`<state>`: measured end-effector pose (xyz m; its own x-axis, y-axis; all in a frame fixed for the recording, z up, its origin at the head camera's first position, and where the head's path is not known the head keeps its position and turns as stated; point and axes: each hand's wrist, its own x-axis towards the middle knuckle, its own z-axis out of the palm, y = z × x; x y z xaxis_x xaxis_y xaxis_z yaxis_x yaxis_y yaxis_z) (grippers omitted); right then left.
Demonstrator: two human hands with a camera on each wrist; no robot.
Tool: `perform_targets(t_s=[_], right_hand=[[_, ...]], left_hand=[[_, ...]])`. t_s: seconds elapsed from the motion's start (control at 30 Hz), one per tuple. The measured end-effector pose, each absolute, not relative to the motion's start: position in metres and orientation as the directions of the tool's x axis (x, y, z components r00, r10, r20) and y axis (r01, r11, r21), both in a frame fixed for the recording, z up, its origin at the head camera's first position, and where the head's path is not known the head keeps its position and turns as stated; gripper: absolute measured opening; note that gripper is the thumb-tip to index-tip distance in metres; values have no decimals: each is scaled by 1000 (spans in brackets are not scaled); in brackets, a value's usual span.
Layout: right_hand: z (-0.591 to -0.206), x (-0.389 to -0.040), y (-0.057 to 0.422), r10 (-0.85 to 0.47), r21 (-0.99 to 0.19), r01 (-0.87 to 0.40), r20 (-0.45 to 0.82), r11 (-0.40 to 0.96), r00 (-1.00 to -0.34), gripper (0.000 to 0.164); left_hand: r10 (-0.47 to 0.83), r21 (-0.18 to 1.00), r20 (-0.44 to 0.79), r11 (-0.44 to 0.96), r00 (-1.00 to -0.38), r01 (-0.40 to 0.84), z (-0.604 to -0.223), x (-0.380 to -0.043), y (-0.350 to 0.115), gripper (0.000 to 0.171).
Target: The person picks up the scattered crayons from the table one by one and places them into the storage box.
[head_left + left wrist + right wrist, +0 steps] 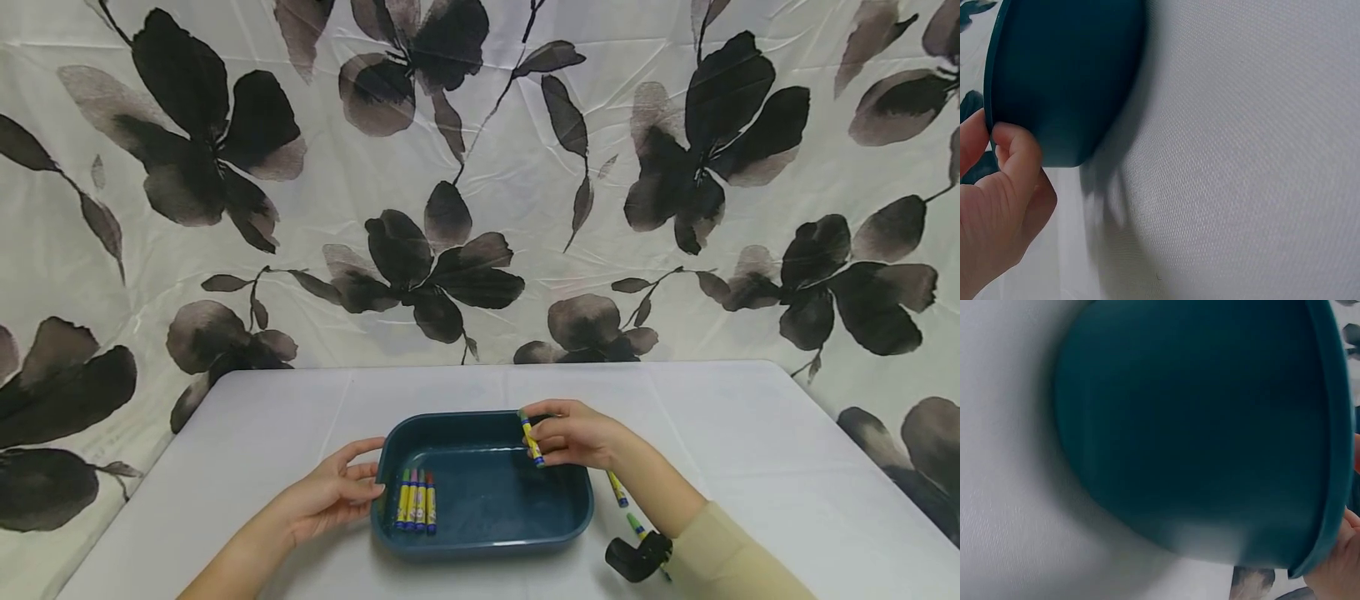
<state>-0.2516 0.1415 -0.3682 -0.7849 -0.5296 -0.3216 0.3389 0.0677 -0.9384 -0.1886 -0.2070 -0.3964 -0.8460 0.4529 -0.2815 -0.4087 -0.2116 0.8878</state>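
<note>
A dark teal rectangular tray (487, 548) stands on the white table. Its left rim is gripped by my left hand (330, 492), thumb on the inner side; in the left wrist view the fingers (1019, 147) pinch that rim. Over the tray's right end, my right hand (577, 435) holds a yellow-wrapped green crayon (532, 440) between thumb and fingers. Several crayons (416, 502) lie side by side at the left inside the tray, with green, purple and reddish tips. The right wrist view shows mostly the tray's outer wall (1197, 437), and part of the right hand beyond the rim.
Right of the tray, a yellow crayon (617, 489) and a green crayon (636, 525) lie on the table (720, 433), partly covered by the right forearm and its black wrist camera (637, 557). A floral cloth (480, 183) hangs behind the table.
</note>
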Motion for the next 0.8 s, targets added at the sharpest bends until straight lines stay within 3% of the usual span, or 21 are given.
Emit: perform_targets(t_s=[0.8], right_hand=[[-380,-241,100,-494,-933,344,-348,102,-797,49]], left_hand=[[442,886,-294,-206,-848,-415,-394,-188,-206,81]])
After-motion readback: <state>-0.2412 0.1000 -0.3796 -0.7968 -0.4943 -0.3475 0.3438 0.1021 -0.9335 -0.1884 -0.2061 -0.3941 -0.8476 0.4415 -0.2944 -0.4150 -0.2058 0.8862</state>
